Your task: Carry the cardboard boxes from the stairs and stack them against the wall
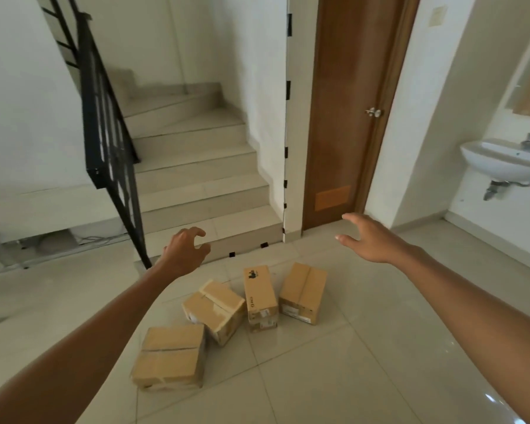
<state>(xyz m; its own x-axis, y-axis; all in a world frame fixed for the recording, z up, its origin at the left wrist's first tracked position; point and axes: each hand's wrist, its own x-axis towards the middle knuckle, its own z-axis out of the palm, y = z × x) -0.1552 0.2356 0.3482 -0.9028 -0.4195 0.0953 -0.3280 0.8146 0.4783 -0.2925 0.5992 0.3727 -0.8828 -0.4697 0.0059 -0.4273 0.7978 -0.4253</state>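
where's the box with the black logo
Head view, centre: the logo box stands on the floor between the pale-taped box and the rightmost box, just before the stairs.

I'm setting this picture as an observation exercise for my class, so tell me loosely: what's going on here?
A person stretches both arms forward; the left hand and the right hand hold nothing. Four cardboard boxes lie scattered on the tiled floor near the foot of the stairs. None is stacked or set against a wall, and neither hand touches one.
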